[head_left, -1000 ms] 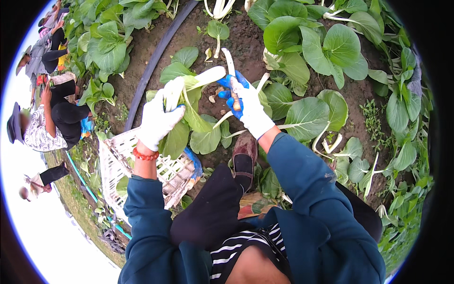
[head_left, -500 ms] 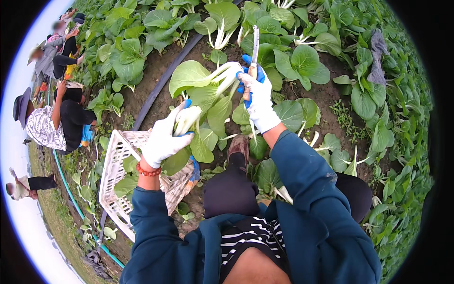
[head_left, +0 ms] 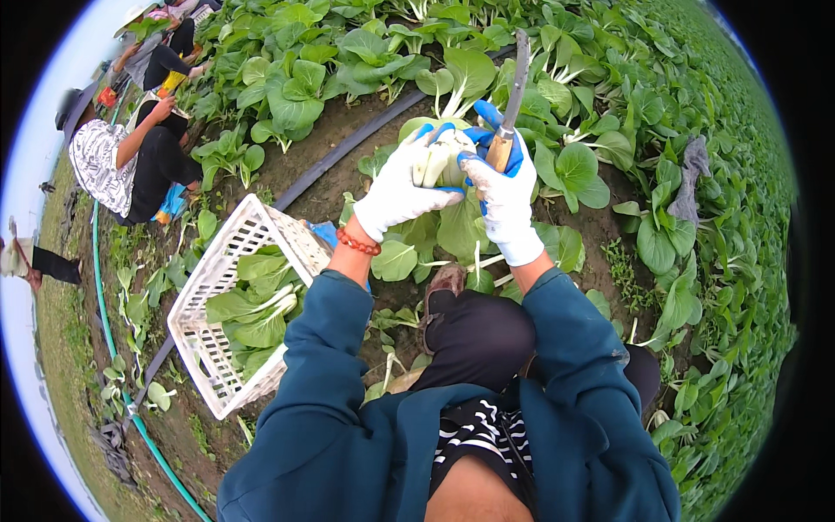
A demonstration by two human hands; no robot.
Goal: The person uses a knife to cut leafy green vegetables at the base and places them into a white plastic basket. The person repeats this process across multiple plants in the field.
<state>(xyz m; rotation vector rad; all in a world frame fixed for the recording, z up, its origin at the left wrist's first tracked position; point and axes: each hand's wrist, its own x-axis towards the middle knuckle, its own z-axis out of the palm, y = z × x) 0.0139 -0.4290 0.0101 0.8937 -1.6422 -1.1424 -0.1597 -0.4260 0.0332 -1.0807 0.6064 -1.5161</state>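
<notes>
Two gloved hands working above a planted soil bed point(head_left: 300, 143). The left hand point(head_left: 404, 184), gloved in white and blue, has its fingers curled around the pale stalks of a bunch of leafy greens point(head_left: 444, 157); the broad leaves hang below the gloves, over the bed. The right hand point(head_left: 504, 187), likewise gloved, has its fingers closed around the wooden handle of a curved knife point(head_left: 519, 83), the blade directed upward and away from the body. Its thumb side lies close against the bunch; whether it touches cannot be told. A red beaded bracelet point(head_left: 358, 244) encircles the left wrist. At the left edge of the bed stands a white lattice crate point(head_left: 207, 283), tilted, with cut greens point(head_left: 261, 322) inside. A black strip point(head_left: 348, 148) crosses the bed beyond the crate's far corner. Outside that edge runs a teal hose point(head_left: 103, 304); a co-worker point(head_left: 104, 161) in a patterned top squats near it.
</notes>
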